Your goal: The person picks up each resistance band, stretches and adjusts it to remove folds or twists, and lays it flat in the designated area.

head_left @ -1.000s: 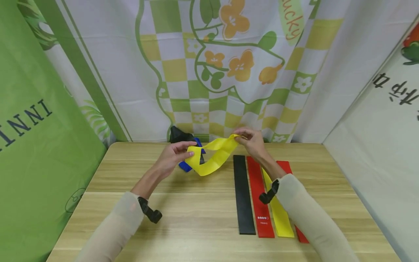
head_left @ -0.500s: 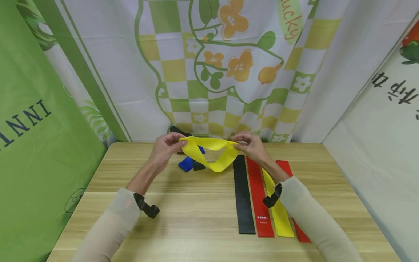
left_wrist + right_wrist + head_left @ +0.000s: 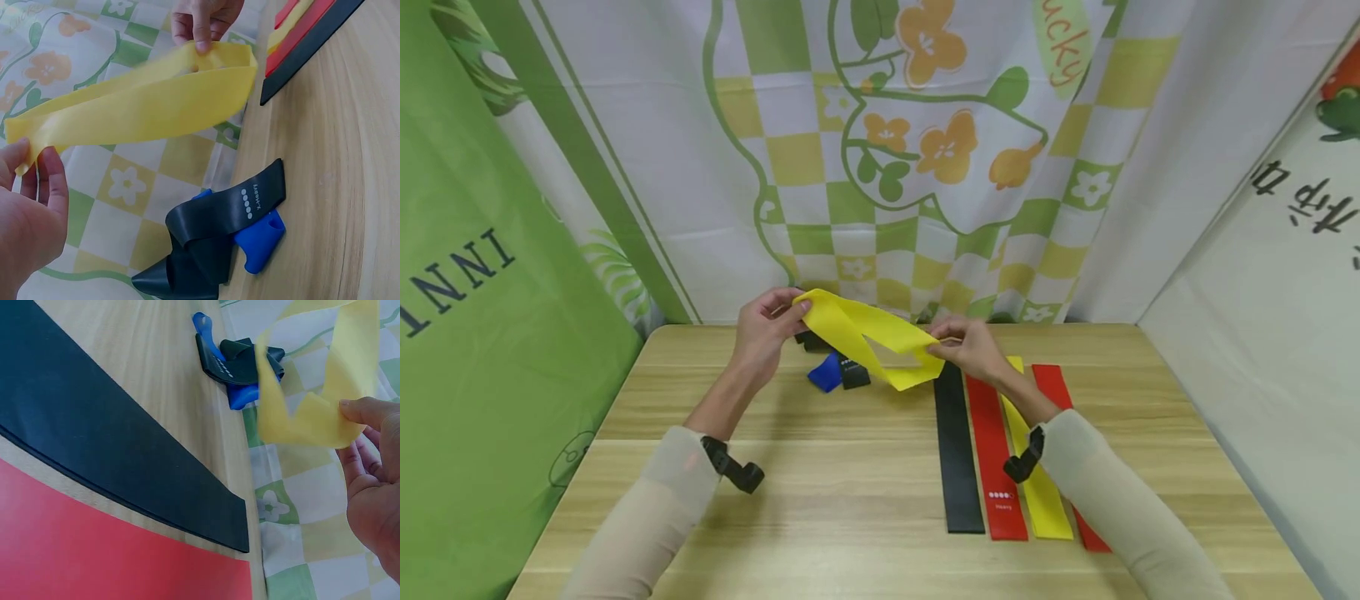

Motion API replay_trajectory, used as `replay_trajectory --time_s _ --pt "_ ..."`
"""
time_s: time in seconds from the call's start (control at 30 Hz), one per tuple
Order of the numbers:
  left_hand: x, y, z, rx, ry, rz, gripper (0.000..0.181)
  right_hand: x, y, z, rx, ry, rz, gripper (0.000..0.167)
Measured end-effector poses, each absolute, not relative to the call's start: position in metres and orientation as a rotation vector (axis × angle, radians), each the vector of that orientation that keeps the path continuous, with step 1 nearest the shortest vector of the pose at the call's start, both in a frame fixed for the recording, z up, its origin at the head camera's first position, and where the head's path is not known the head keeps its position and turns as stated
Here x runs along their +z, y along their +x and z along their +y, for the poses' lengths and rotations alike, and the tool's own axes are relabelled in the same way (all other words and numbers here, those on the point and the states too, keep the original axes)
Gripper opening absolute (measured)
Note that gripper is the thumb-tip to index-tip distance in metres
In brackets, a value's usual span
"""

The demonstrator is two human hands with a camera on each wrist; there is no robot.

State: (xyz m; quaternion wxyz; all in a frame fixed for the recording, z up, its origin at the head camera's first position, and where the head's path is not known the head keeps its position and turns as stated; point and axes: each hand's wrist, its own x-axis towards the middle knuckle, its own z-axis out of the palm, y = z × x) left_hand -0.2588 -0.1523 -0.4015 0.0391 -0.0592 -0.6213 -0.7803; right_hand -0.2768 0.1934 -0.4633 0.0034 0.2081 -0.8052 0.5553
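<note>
A loop of yellow resistance band (image 3: 838, 327) is stretched between both hands above the back of the table. My left hand (image 3: 763, 335) pinches its left end between thumb and fingers, higher than the other side. At the lower right end, my right hand (image 3: 976, 350) grips the loop the same way. The loop hangs open, with a gap between its two layers. Beneath it lie a crumpled black band (image 3: 212, 228) marked X-Heavy and a blue band (image 3: 262, 240), tangled together and partly hidden by the yellow loop in the head view.
On the right of the wooden table (image 3: 820, 508), a black band (image 3: 958, 454), a red band (image 3: 996, 450), a yellow band (image 3: 1051, 504) and another red band (image 3: 1052, 383) lie flat side by side. The right forearm covers part of them. A patterned curtain (image 3: 880, 242) hangs behind the table's back edge.
My left hand has moved left and up with its end of the yellow band, while the right hand has dropped slightly. The loop now slants down to the right.
</note>
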Motion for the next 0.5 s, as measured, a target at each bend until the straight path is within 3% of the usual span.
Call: replay_trajectory --time_s 0.5 --pt "-0.388 -0.263 -0.153 -2.407 -0.186 -1.798 0.01 -0.476 -0.262 0.184 1.649 0.821 -2.535 0.008"
